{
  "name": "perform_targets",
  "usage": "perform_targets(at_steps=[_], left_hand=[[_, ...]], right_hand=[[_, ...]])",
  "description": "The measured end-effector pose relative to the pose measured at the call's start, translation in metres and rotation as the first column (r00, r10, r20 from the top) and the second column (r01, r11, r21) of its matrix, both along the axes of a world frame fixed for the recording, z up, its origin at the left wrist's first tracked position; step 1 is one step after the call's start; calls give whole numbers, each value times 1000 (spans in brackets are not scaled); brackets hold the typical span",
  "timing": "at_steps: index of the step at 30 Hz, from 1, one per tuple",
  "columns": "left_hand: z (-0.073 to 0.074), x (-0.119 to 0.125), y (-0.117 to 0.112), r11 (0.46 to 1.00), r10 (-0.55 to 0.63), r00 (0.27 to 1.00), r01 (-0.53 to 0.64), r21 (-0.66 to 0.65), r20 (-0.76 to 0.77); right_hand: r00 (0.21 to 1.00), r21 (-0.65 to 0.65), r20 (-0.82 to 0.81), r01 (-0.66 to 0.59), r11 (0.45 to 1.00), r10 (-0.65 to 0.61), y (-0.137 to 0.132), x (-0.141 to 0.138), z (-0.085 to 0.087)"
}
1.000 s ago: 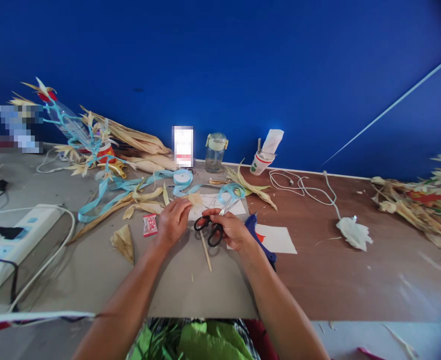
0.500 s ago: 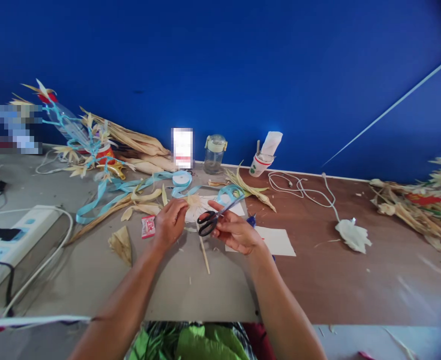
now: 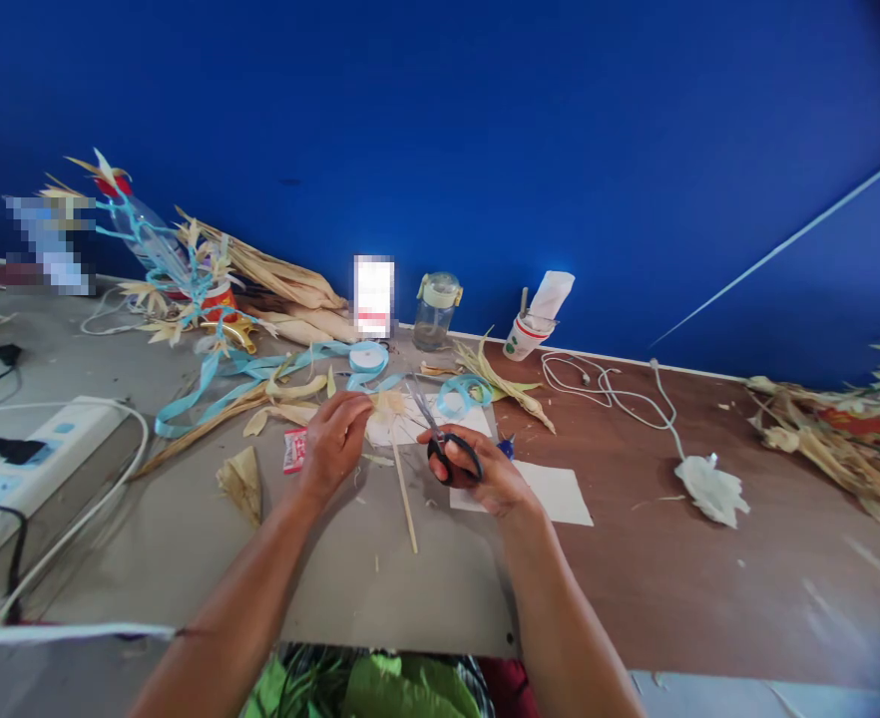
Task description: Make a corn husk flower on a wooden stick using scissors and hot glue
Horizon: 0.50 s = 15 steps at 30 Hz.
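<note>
Seemingly, the husk (image 3: 389,402) is frayed but unfinished — left hand (image 3: 333,441) pinching it, right hand (image 3: 494,477) curled round scissors (image 3: 440,439).

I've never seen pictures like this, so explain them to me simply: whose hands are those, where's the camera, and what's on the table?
There's no machine here, just a person's bare left hand and right hand. The camera is worn on their head, looking forward and down. The right hand holds black-handled scissors. The left hand's curled fingers are beside a pale, frayed tuft; whether they grip it is hard to tell. A thin stick extends below the tuft. Around them on the table are dried husks, blue ribbon, white paper, a lidded bottle and a power strip.
</note>
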<state>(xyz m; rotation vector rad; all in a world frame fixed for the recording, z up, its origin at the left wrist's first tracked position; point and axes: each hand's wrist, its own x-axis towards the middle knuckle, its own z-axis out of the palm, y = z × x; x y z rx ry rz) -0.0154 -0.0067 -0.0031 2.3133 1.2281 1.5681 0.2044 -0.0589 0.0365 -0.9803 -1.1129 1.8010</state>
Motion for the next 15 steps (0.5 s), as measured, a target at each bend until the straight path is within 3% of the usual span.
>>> perform_targets(at_steps=[6,15], left_hand=[[0,-7,6,1000,-5,997,4,12,78],[8,-2,3,989,-118,990,125,-85,83]], right_hand=[[984,-83,20,-175,981,178,2,26,-5],[932,-15,-54,-360,933,359,5,33,-7]])
